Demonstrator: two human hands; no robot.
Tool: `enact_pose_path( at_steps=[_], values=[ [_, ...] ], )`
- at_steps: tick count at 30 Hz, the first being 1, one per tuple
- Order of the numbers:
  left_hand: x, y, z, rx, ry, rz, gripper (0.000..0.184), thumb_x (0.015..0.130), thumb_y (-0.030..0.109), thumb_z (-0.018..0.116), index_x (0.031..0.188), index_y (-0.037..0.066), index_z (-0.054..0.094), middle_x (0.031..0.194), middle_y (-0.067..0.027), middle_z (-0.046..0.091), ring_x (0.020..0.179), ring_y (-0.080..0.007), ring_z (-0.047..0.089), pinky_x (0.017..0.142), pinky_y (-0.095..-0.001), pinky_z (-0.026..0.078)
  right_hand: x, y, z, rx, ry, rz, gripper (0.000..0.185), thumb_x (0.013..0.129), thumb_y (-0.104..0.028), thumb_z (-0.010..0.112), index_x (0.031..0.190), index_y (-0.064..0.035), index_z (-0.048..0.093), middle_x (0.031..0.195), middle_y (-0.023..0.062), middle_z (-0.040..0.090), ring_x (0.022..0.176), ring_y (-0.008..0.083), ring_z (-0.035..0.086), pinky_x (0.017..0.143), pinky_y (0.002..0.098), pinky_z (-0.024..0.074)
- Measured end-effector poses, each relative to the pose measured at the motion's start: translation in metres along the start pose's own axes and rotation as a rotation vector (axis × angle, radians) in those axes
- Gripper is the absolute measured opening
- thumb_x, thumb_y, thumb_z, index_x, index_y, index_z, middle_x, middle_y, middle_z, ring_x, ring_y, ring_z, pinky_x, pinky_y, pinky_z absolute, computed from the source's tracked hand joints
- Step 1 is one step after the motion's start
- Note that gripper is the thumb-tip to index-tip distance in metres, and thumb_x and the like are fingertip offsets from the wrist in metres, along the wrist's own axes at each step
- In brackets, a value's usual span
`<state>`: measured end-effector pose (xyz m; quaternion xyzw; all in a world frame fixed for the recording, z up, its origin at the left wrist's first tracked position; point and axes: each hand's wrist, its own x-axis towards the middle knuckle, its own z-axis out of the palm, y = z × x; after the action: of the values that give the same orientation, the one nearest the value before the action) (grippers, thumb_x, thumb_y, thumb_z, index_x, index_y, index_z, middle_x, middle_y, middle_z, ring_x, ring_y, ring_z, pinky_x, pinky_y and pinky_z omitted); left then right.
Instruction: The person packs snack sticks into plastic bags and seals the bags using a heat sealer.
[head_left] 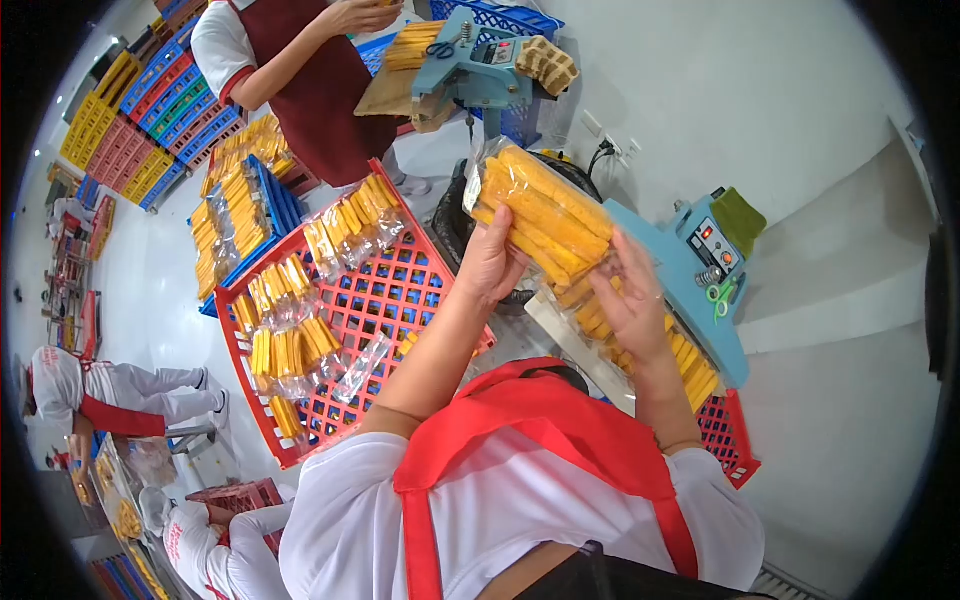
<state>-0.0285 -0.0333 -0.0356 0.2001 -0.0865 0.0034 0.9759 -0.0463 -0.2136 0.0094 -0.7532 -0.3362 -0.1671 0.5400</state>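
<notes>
A clear plastic bag of long yellow-orange sticks (555,205) is held up in front of me, tilted. My left hand (495,258) grips its left side, the thumb lying over the plastic. At the bag's lower right end, my right hand (632,300) has its fingers closed on the plastic edge. Beneath the hands lie more yellow sticks (690,365), partly hidden by my right forearm. To the right stands a blue heat-sealing machine (700,260) with a control panel, and green-handled scissors (721,296) rest on it.
At my left, a red plastic crate (385,290) holds several filled bags. Blue crates (270,215) with more bags stand behind. A co-worker in a dark red apron (325,95) stands ahead beside another sealing machine (480,65). Stacked coloured crates (150,100) and other people are farther left.
</notes>
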Motion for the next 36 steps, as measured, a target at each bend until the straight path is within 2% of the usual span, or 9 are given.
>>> enact_pose_path(
  at_steps=[4,5,11,16,18,27,30,33,36],
  values=[
    [0.003,0.039,0.007,0.079,0.151,0.220,0.060,0.081,0.028,0.054,0.129,0.010,0.023,0.123,-0.0088,0.040,0.111,-0.0219,0.042,0.092,-0.0359,0.036,0.005,-0.008,-0.012,0.284,-0.061,0.151,0.052,0.075,0.001,0.055,0.123,-0.0021,0.037,0.103,0.0099,0.049,0.079,0.0118,0.048,0.068,0.0228,0.0416],
    [-0.001,0.045,0.008,0.262,-0.011,0.369,0.065,0.081,0.028,0.053,0.131,0.007,0.017,0.125,-0.0099,0.038,0.114,-0.0226,0.039,0.091,-0.0350,0.036,0.005,-0.008,-0.014,0.468,-0.083,0.229,0.054,0.075,0.001,0.055,0.125,-0.0034,0.035,0.100,0.0072,0.049,0.076,0.0096,0.046,0.065,0.0217,0.0411],
    [-0.014,0.071,0.000,0.428,-0.043,0.099,0.060,0.082,0.022,0.049,0.130,0.003,0.019,0.125,-0.0091,0.037,0.112,-0.0211,0.041,0.089,-0.0324,0.038,0.030,-0.016,-0.015,0.531,-0.337,0.580,0.054,0.081,-0.006,0.048,0.130,-0.0053,0.026,0.093,0.0017,0.049,0.069,0.0064,0.043,0.058,0.0192,0.0383],
    [-0.036,0.069,-0.012,0.512,-0.117,0.089,0.055,0.085,0.026,0.045,0.129,0.002,0.021,0.124,-0.0086,0.039,0.107,-0.0200,0.046,0.082,-0.0310,0.044,0.040,-0.007,-0.005,0.624,-0.419,0.604,0.052,0.082,-0.009,0.047,0.129,-0.0028,0.026,0.086,0.0005,0.047,0.068,0.0056,0.044,0.058,0.0185,0.0385],
    [-0.045,0.068,-0.008,0.573,0.076,0.114,0.057,0.083,0.037,0.046,0.126,0.004,0.028,0.118,-0.0097,0.044,0.102,-0.0199,0.050,0.078,-0.0315,0.047,0.040,-0.010,-0.002,0.633,-0.470,0.600,0.051,0.082,-0.007,0.045,0.129,-0.0045,0.027,0.089,0.0006,0.047,0.073,0.0063,0.045,0.059,0.0185,0.0391],
    [-0.068,0.080,-0.021,0.448,0.326,0.057,0.039,0.088,0.031,0.038,0.118,0.007,0.039,0.104,-0.0055,0.054,0.087,-0.0135,0.057,0.063,-0.0251,0.050,0.028,-0.009,0.020,0.439,-0.564,0.601,0.043,0.082,-0.009,0.044,0.124,-0.0033,0.036,0.091,0.0043,0.050,0.081,0.0087,0.048,0.070,0.0209,0.0417],
    [-0.070,0.079,-0.024,0.512,0.298,-0.004,0.038,0.088,0.032,0.037,0.115,0.006,0.042,0.102,-0.0071,0.055,0.088,-0.0151,0.057,0.064,-0.0261,0.050,0.029,0.012,0.036,0.210,-0.721,0.288,0.045,0.085,-0.012,0.045,0.126,-0.0007,0.032,0.083,0.0004,0.048,0.064,0.0075,0.045,0.060,0.0210,0.0409],
    [-0.074,0.084,-0.020,0.471,0.359,-0.023,0.040,0.087,0.036,0.038,0.113,0.005,0.044,0.101,-0.0083,0.056,0.088,-0.0165,0.057,0.066,-0.0270,0.050,0.043,-0.011,0.029,0.332,-0.702,0.477,0.041,0.085,-0.014,0.045,0.123,-0.0009,0.037,0.086,0.0007,0.052,0.066,0.0076,0.047,0.061,0.0211,0.0409],
    [-0.073,0.086,-0.038,0.352,0.440,-0.052,0.044,0.087,0.039,0.038,0.112,0.004,0.045,0.103,-0.0088,0.055,0.086,-0.0176,0.058,0.065,-0.0277,0.051,0.053,-0.031,0.020,0.509,-0.537,0.520,0.037,0.081,-0.020,0.051,0.112,-0.0001,0.048,0.099,0.0113,0.055,0.086,0.0186,0.053,0.077,0.0257,0.0406]
  ],
)
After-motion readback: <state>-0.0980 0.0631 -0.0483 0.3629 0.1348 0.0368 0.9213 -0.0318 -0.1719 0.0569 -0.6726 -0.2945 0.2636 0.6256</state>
